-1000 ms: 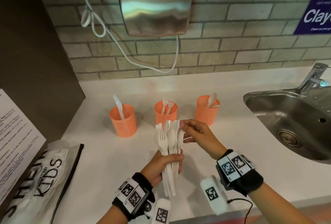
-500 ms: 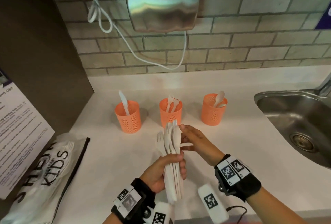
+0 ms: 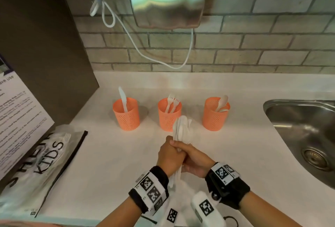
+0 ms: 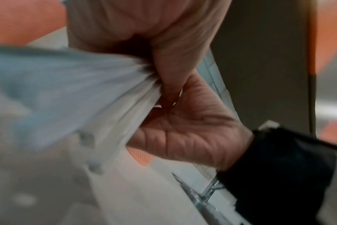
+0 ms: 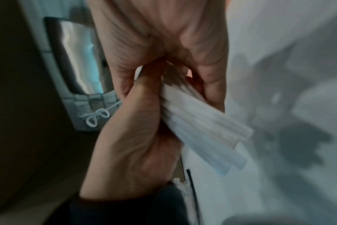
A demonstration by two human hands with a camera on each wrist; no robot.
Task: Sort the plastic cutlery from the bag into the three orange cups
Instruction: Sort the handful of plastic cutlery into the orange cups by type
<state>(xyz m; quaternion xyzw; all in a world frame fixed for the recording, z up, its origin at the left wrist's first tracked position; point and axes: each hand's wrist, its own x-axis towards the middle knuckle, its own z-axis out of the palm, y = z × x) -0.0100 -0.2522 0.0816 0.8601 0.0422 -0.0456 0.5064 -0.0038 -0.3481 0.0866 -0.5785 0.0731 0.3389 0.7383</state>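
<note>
Three orange cups stand in a row on the white counter. The left cup [image 3: 126,116] holds a knife, the middle cup [image 3: 169,117] two forks, the right cup [image 3: 215,116] spoons. Just in front of the middle cup, a bundle of white plastic cutlery [image 3: 181,129] stands upright. My left hand [image 3: 169,153] and right hand [image 3: 195,160] both grip its handles, pressed close together. The right wrist view shows the handle ends [image 5: 204,123] fanning out below the two hands. The printed cutlery bag [image 3: 36,165] lies at the counter's left, with more cutlery inside.
A steel sink [image 3: 270,108] is set into the counter at the right. A hand dryer [image 3: 167,0] with a white cord [image 3: 137,49] hangs on the brick wall above the cups. A dark panel with a paper notice [image 3: 20,116] bounds the left side.
My right hand slid from the cutlery's upper ends down to the handles beside my left hand. The fanned pieces are now gathered into a tighter upright bundle.
</note>
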